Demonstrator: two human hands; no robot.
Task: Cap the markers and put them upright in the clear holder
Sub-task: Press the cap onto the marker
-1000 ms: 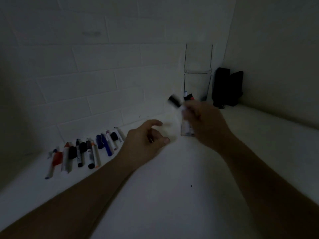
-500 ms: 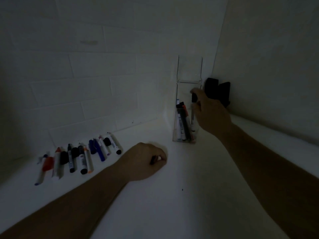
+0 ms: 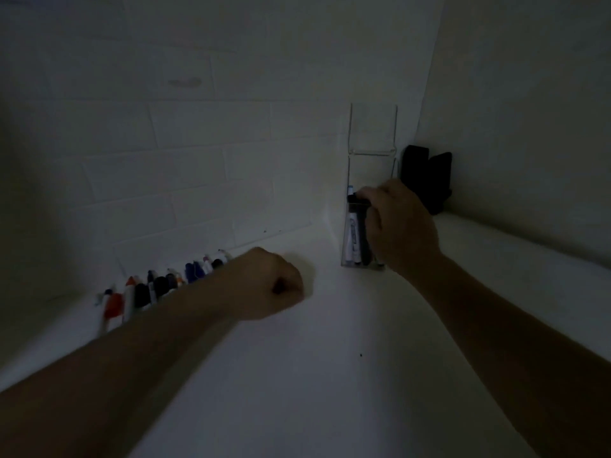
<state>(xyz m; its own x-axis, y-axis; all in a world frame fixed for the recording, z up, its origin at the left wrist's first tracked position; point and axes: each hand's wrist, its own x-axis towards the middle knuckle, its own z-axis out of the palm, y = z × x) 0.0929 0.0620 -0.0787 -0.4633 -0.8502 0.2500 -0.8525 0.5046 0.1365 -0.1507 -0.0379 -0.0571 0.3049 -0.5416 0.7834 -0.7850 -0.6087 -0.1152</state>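
Counter point(image 3: 330, 375): white, runs into a tiled corner.
Holder point(image 3: 372, 133): clear, upright in the corner, several markers point(image 3: 354, 236) standing inside.
Right hand point(image 3: 400, 226): at the holder's front, fingers curled round a black marker top.
Left hand point(image 3: 271, 285): fisted on the counter; contents not discernible.
Loose markers point(image 3: 158, 289): row along the wall, left.
Black object point(image 3: 426, 176): behind the holder.

Bare white counter point(image 3: 330, 375) open at centre and 6 o'clock, marker row point(image 3: 158, 285) lining wall at 9 o'clock, clear holder point(image 3: 370, 133) blocking 1 o'clock corner, black object point(image 3: 426, 176) just beside it.
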